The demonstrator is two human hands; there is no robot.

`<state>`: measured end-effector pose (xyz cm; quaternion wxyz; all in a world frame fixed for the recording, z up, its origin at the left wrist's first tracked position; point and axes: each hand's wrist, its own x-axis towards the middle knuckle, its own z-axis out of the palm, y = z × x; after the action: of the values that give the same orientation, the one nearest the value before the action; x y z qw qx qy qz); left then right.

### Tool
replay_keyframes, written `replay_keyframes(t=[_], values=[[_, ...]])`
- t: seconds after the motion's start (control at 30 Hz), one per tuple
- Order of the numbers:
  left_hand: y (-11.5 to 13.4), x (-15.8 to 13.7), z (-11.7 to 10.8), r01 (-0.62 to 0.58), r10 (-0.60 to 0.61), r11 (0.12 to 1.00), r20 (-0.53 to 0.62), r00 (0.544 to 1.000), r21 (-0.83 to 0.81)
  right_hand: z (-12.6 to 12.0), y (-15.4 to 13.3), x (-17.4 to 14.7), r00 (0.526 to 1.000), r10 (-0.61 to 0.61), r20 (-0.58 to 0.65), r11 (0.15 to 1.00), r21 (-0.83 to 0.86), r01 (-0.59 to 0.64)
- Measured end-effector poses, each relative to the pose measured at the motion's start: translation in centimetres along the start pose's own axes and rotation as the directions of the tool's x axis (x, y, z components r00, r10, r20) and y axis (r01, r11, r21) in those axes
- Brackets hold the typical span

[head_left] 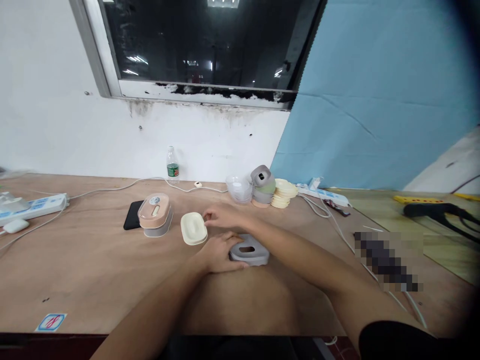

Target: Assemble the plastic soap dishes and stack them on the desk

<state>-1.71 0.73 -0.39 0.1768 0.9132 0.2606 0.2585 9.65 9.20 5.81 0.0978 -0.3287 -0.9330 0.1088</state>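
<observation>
My left hand (221, 252) grips the left side of a grey box-like lid (257, 254) with an oval slot in its top, thumb at the front and fingers over the back. My right hand (223, 215) reaches across above it, fingers pinched at the right edge of a shallow cream tray (194, 229) lying on the table. To the left stands a box with a pink lid and grey base (154, 212), beside a black phone (132, 216).
Along the wall stand clear bowls (239, 189), a stack of grey and green parts (263, 187) and several cream trays (284, 192). A plastic bottle (172, 167) is by the wall. Power strips (48, 205) and white cables lie at both sides.
</observation>
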Motion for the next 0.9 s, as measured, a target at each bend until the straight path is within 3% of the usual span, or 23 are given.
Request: replay_keyframes(t=[0.2, 0.33, 0.47, 0.6, 0.67, 0.73, 0.83, 0.9], values=[[-0.4, -0.5, 0.7, 0.066, -0.07, 0.995, 0.053, 0.996, 0.081, 2.6, -2.9, 2.0, 0.968, -0.1, 0.23, 0.994, -0.008, 0.105], [-0.4, -0.5, 0.8, 0.068, -0.074, 0.994, 0.065, 0.995, 0.088, 2.4, -2.8, 2.0, 0.961, -0.11, 0.256, 0.988, -0.079, 0.134], [-0.1, -0.3, 0.3, 0.039, -0.042, 0.999, 0.064, 0.997, 0.036, 0.8, -2.3, 0.3, 0.994, -0.1, 0.052, 0.994, 0.06, 0.096], [0.0, -0.3, -0.1, 0.064, -0.067, 0.997, 0.069, 0.995, 0.034, -0.9, -0.8, -3.1, 0.972, 0.14, -0.191, 0.908, 0.417, -0.049], [-0.2, -0.3, -0.1, 0.053, -0.055, 0.998, 0.068, 0.996, 0.024, -2.1, 0.5, -5.2, 0.933, 0.244, -0.264, 0.829, 0.555, -0.06], [-0.5, -0.4, 0.0, 0.054, -0.055, 0.998, 0.063, 0.997, 0.019, -3.8, 2.2, -7.5, 0.882, 0.315, -0.351, 0.811, 0.583, -0.058], [-0.8, -0.5, 0.1, 0.075, -0.076, 0.997, 0.062, 0.995, 0.014, -7.1, 5.6, -11.0, 0.702, 0.391, -0.595, 0.892, 0.431, -0.132], [-0.8, -0.4, 0.1, 0.087, -0.088, 0.996, 0.067, 0.994, 0.015, -9.3, 8.6, -13.4, 0.587, 0.372, -0.719, 0.928, 0.27, -0.257]])
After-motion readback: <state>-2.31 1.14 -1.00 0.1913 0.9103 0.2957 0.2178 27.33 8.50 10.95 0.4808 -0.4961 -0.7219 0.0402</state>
